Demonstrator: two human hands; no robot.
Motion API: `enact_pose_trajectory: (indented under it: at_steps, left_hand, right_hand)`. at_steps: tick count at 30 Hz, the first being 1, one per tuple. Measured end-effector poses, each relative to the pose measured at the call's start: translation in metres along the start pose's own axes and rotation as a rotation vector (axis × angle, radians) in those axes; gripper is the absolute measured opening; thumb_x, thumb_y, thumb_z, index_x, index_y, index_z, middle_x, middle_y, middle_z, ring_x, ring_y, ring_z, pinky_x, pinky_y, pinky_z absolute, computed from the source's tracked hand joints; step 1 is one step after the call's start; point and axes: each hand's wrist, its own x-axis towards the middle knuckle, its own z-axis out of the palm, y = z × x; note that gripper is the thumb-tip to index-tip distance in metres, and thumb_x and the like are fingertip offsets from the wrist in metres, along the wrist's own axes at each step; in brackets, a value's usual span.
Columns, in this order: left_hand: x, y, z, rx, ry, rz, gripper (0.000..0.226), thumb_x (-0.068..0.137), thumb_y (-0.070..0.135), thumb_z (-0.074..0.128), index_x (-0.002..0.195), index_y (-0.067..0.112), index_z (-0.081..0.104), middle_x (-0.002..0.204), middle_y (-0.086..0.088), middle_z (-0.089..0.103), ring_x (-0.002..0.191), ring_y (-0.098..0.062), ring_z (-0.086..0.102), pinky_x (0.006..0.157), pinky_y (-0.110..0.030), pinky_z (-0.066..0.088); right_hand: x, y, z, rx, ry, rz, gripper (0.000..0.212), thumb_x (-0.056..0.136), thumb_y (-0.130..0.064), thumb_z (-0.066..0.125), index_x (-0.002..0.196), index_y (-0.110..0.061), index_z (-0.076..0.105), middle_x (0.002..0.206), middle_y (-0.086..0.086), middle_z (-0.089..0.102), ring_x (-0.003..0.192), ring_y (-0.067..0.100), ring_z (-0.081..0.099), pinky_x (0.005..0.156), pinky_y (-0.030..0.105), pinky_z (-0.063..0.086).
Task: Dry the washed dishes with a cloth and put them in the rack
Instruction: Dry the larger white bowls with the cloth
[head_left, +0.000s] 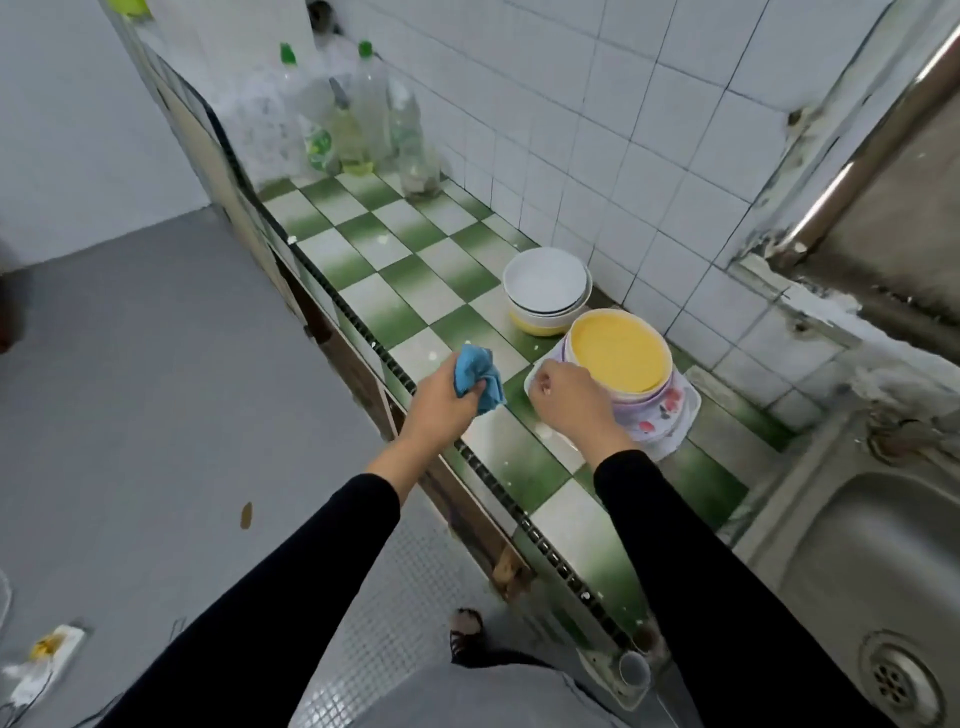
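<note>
— Where are the dishes?
— On the checkered counter (395, 244), at 10 o'clock from the sink (857, 545). There is a yellow-topped dish stack (618, 358), with white bowls (545, 286) at its 11 o'clock.
— And the hands?
— The right hand (569, 402) curls at the stack's near rim, but I cannot tell whether it grips. The left hand (441, 400), at the stack's 9 o'clock, clutches the bunched blue cloth (475, 376).

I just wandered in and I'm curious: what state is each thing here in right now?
Blue cloth: bunched, gripped by left hand.
Dish pile: stacked, yellow dish on top.
Right hand: fingers curled at that pile's near edge; grip unclear.
Bowls: upright, nested, top one empty.
Bottles: standing upright in corner.
Sink: drain uncovered.
</note>
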Motion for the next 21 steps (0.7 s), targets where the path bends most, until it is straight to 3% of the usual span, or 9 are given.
enact_pose_trajectory:
  at_steps: [11, 15, 21]
  left_hand:
    - [0.128, -0.001, 0.010, -0.074, -0.081, 0.056, 0.030, 0.095, 0.018, 0.059, 0.125, 0.017, 0.056, 0.107, 0.006, 0.060, 0.098, -0.017, 0.057, 0.081, -0.023, 0.040]
    - [0.183, -0.002, 0.011, -0.064, -0.123, 0.090, 0.033, 0.097, 0.020, 0.057, 0.129, 0.017, 0.054, 0.109, 0.006, 0.058, 0.097, -0.016, 0.055, 0.083, -0.024, 0.040]
    - [0.261, 0.002, 0.004, -0.061, -0.230, 0.168, 0.034, 0.098, 0.023, 0.056, 0.131, 0.016, 0.053, 0.109, 0.008, 0.058, 0.097, -0.013, 0.056, 0.072, -0.012, 0.038]
  right_hand:
    - [0.110, 0.005, -0.004, 0.252, 0.113, 0.209, 0.019, 0.093, -0.015, 0.052, 0.105, -0.002, 0.059, 0.101, 0.017, 0.065, 0.091, 0.037, 0.061, 0.079, 0.051, 0.056]
    - [0.154, 0.005, 0.003, 0.294, 0.168, 0.342, 0.038, 0.097, -0.017, 0.053, 0.132, -0.001, 0.053, 0.121, 0.019, 0.063, 0.110, 0.035, 0.059, 0.084, 0.034, 0.047]
    - [0.209, 0.001, 0.010, 0.280, 0.249, 0.569, 0.055, 0.098, -0.022, 0.053, 0.147, -0.002, 0.037, 0.146, 0.020, 0.043, 0.132, 0.033, 0.044, 0.106, 0.036, 0.039]
